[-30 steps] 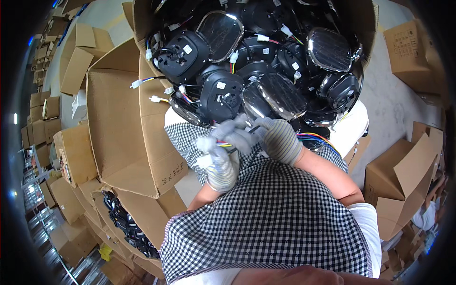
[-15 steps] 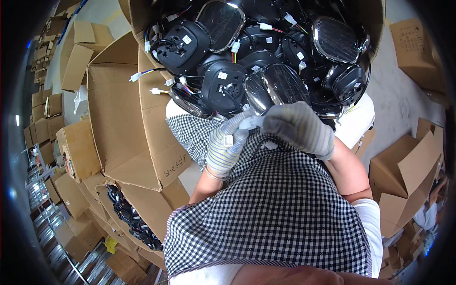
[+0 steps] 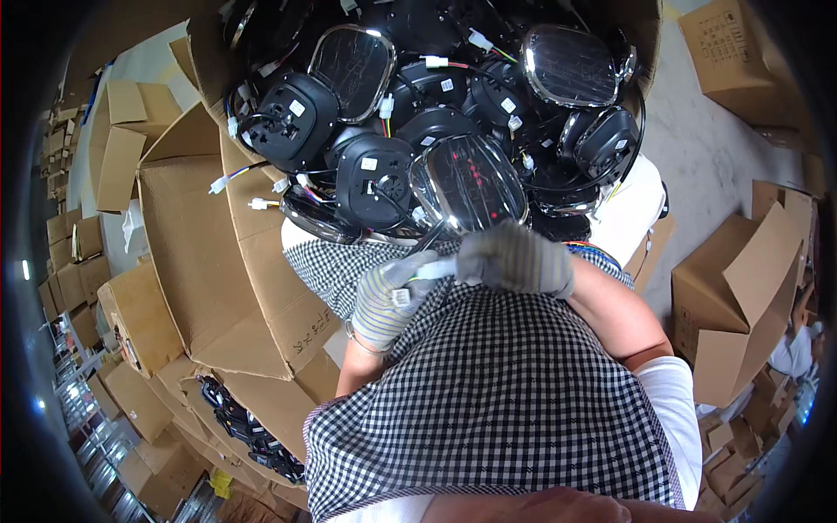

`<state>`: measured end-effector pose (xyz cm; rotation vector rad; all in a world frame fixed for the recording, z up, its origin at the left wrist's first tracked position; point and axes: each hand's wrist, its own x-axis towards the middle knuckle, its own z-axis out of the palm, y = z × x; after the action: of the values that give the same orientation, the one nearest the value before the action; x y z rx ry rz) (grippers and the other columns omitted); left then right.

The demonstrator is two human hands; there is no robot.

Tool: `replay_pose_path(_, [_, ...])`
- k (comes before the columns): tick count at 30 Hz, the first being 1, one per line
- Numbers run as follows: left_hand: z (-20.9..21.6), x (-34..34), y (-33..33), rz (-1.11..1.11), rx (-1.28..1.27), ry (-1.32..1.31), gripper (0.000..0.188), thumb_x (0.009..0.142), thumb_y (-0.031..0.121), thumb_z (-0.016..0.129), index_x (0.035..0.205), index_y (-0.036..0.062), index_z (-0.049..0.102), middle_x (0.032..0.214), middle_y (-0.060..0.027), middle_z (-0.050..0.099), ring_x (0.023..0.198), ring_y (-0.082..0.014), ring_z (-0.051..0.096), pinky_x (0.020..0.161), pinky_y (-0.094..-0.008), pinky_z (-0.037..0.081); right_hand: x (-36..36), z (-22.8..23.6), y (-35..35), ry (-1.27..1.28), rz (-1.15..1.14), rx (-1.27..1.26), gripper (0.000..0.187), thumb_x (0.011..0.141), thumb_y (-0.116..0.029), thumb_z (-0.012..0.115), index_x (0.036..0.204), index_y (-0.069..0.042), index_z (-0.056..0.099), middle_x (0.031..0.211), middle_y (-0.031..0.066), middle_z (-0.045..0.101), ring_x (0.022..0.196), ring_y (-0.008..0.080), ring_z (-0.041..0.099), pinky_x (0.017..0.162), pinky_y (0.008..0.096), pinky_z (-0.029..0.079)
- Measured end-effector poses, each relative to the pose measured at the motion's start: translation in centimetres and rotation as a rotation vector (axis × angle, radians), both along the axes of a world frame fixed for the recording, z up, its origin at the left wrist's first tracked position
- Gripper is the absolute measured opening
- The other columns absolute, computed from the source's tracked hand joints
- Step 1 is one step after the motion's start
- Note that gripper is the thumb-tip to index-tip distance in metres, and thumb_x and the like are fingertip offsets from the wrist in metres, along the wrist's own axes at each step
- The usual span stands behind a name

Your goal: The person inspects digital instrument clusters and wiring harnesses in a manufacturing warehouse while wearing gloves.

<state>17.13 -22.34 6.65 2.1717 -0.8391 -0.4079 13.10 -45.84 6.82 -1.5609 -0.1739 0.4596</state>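
My left hand (image 3: 390, 301), in a striped knit glove, is closed around a white plug connector (image 3: 433, 269), with a second small white connector (image 3: 400, 297) showing against its fingers. My right hand (image 3: 516, 261), gloved with a grey palm, pinches the other end of that plug connector. Whether its two halves are fully joined is hidden by the fingers. Right above my hands lies a black dashboard meter (image 3: 472, 185) with a chrome rim, tilted on the pile. Red marks glow on its dark face. A black cable runs from it toward my left hand.
A large cardboard box (image 3: 205, 61) ahead is heaped with similar meters (image 3: 292, 122) and wires ending in white plugs. An open carton (image 3: 205, 253) stands at my left, another (image 3: 741, 279) at my right. More black parts (image 3: 244, 427) fill a box at lower left.
The view has shifted, and both hands have come lower, nearer my apron, with the plug connector still between them. The meter above them now shows red lit marks on its formerly dark face.
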Motion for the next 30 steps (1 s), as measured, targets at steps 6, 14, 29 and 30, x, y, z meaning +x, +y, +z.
replay_pose_path(6, [-0.4, 0.5, -0.5, 0.204, -0.255, 0.278, 0.034, 0.085, 0.023, 0.067, 0.112, 0.0040, 0.064, 0.083, -0.0072, 0.065, 0.073, -0.0145, 0.061, 0.068, -0.0263, 0.047, 9.1, -0.4, -6.0, -0.338, -0.547, -1.091, 0.016, 0.086, -0.018, 0.057, 0.090, -0.005, 0.065, 0.093, 0.0165, 0.064, 0.088, 0.0345, 0.063, 0.078, 0.0408, 0.049])
replay_pose_path(14, [-4.5, -1.4, 4.3, 0.268, -0.064, 0.118, 0.036, 0.100, 0.027, 0.035, 0.114, 0.0034, 0.059, 0.092, -0.0136, 0.064, 0.078, -0.0244, 0.062, 0.077, -0.0353, 0.049, 14.0, -2.1, -3.0, -0.508, -0.523, -1.016, 0.033, 0.087, -0.030, 0.059, 0.103, -0.001, 0.059, 0.101, 0.0184, 0.063, 0.096, 0.0375, 0.059, 0.085, 0.0451, 0.045])
replay_pose_path(29, [2.0, 0.8, -1.4, 0.230, -0.728, 0.393, 0.053, 0.094, 0.039, 0.052, 0.118, -0.0070, 0.056, 0.086, -0.0057, 0.063, 0.076, -0.0111, 0.057, 0.075, -0.0240, 0.046, 4.2, 8.8, -1.1, -1.129, -0.894, -0.633, 0.006, 0.088, -0.009, 0.059, 0.092, -0.005, 0.061, 0.083, 0.0106, 0.060, 0.074, 0.0282, 0.057, 0.068, 0.0371, 0.047])
replay_pose_path(30, [2.4, 0.8, -1.3, 0.229, -0.716, 0.435, 0.055, 0.094, 0.040, 0.053, 0.120, -0.0075, 0.054, 0.082, -0.0048, 0.061, 0.075, -0.0111, 0.056, 0.075, -0.0239, 0.045, 4.7, 9.8, -0.8, -1.147, -0.839, -0.673, 0.006, 0.088, -0.009, 0.060, 0.092, -0.006, 0.061, 0.084, 0.0102, 0.060, 0.074, 0.0275, 0.057, 0.067, 0.0372, 0.047])
